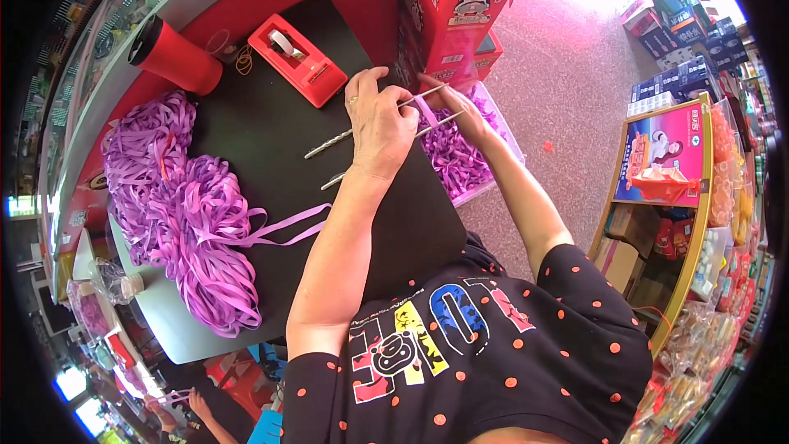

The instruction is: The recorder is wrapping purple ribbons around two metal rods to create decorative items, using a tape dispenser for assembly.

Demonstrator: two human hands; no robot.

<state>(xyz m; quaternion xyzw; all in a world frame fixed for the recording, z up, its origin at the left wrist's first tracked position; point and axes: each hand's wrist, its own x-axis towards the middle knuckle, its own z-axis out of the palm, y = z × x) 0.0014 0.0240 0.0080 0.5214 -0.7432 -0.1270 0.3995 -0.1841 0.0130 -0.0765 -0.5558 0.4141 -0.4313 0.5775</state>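
My left hand [380, 119], with a ring on one finger, is bent over two thin metal rods. Its thumb and forefinger close beside a strip of purple ribbon [425, 112] that crosses between the rods. The upper rod [327, 145] has a spiral surface; the lower rod [446, 119] is partly hidden under my left wrist. My right hand [462, 115] is at the rods' far ends, its fingers curled there and partly out of sight. From a big tangled purple ribbon heap [209, 238] on the left, a loose strand runs under my left forearm.
On the black table [271, 148] stand a red tape dispenser [297, 59] and a red tumbler [177, 57]. Beneath my right hand, a clear bin [485, 185] holds purple ribbon pieces. Beyond stands a red carton [460, 8]. Shelves with packaged goods [690, 337] line the right. Another person's hands [196, 403] show at lower left.
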